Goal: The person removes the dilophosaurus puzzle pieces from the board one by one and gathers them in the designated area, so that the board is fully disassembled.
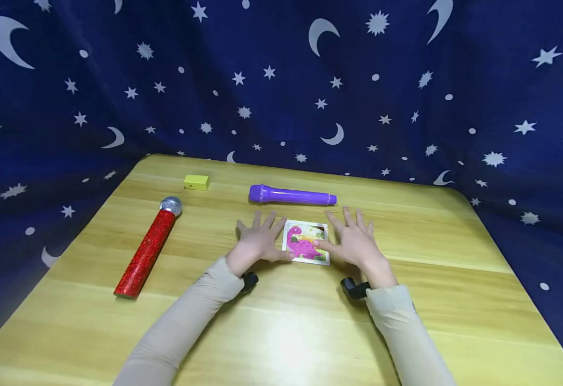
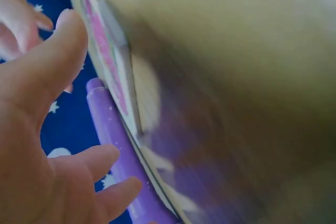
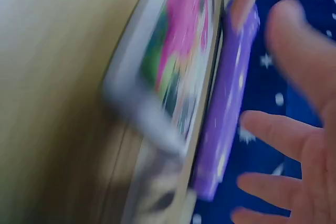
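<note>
A small square picture puzzle (image 1: pixel 306 249) with a white border and a pink dinosaur lies flat on the wooden table. My left hand (image 1: pixel 257 241) is at its left side and my right hand (image 1: pixel 357 244) at its right, both with fingers spread. In the head view both thumbs overlap the picture. The left wrist view shows the left thumb and fingers apart from the puzzle's edge (image 2: pixel 107 51). Blurred in the right wrist view, the puzzle (image 3: pixel 184 19) stands clear of the right fingers (image 3: pixel 278 135). Neither hand grips anything.
Behind the puzzle lies a purple toy microphone (image 1: pixel 293 196). A red glittery microphone (image 1: pixel 148 252) with a silver head rests at the left. Farther back is a yellow block (image 1: pixel 196 183). Dark blue cloth (image 1: pixel 281 96) with moons and stars hangs around the table (image 1: pixel 455 321).
</note>
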### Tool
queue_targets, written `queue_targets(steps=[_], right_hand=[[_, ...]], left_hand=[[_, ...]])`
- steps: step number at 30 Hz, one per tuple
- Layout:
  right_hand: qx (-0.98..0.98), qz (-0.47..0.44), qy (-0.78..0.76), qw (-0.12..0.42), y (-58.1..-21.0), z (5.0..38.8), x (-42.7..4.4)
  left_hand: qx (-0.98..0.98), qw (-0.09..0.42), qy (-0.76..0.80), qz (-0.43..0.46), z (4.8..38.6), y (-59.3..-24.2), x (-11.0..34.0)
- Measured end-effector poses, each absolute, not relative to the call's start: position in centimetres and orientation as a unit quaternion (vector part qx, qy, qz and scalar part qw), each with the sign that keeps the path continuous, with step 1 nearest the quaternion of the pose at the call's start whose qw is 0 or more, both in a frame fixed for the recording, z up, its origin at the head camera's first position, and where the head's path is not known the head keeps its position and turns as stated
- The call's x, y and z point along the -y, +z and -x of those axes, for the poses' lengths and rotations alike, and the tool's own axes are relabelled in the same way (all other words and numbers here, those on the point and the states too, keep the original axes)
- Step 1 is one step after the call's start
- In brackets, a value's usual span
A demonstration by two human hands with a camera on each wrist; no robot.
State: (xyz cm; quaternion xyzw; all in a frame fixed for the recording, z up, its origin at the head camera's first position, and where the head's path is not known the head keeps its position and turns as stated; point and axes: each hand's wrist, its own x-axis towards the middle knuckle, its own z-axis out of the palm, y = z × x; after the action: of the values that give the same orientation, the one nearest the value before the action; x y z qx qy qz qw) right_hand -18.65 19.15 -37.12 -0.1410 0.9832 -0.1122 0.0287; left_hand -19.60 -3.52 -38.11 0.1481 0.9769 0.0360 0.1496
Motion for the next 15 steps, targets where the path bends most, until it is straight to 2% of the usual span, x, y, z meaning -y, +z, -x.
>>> queue_targets(steps=[6,15], right_hand=[[-0.964,0.218,-0.142,0.057,-37.2,20.6,-16.1],[-0.961,0.216,-0.118,0.122,-37.7,22.5,-13.1]], left_hand=[[-0.972,0.159,-0.015,-0.17,20.6,-37.9,2.4],[-0.969,0.184,-0.041,-0.159,21.0,-37.8,2.4]])
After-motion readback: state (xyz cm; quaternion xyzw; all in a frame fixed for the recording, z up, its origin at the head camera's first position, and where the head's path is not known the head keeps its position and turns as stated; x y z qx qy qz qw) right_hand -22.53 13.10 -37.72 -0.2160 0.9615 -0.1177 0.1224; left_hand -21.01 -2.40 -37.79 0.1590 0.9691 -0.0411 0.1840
